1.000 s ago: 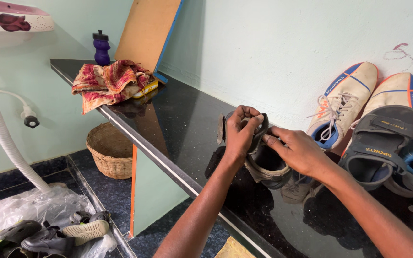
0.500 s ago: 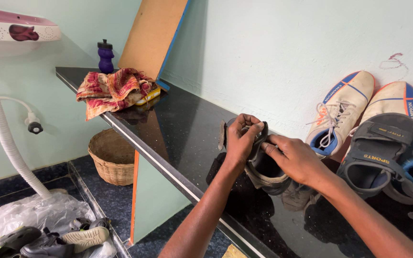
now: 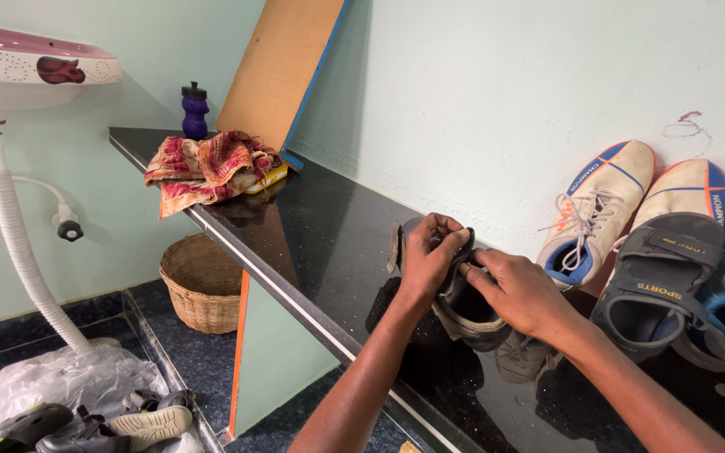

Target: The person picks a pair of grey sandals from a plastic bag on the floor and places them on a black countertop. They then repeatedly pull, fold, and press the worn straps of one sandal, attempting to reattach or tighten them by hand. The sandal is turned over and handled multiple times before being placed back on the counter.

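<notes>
Home utility or wash corner, not a shop. Long polished black stone shelf [image 3: 312, 243] runs along a pale green painted wall [image 3: 505, 109]. White and pink ceramic washbasin [image 3: 18, 71] with a white corrugated drain hose [image 3: 18, 252]. Worn white laced sneakers [image 3: 602, 210] and a grey strapped sandal [image 3: 656, 285] lean against the wall. Round woven wicker basket [image 3: 203, 281] on the dark tiled floor, crumpled red patterned cloth [image 3: 207, 168], small purple bottle [image 3: 195, 111].

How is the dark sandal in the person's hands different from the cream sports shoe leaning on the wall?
The dark grey strap sandal is open-topped, fastens with straps and is held by both hands; the cream lace-up sports shoe with blue trim is closed, laced and leans untouched against the wall. Both rest on the black polished counter.
</notes>
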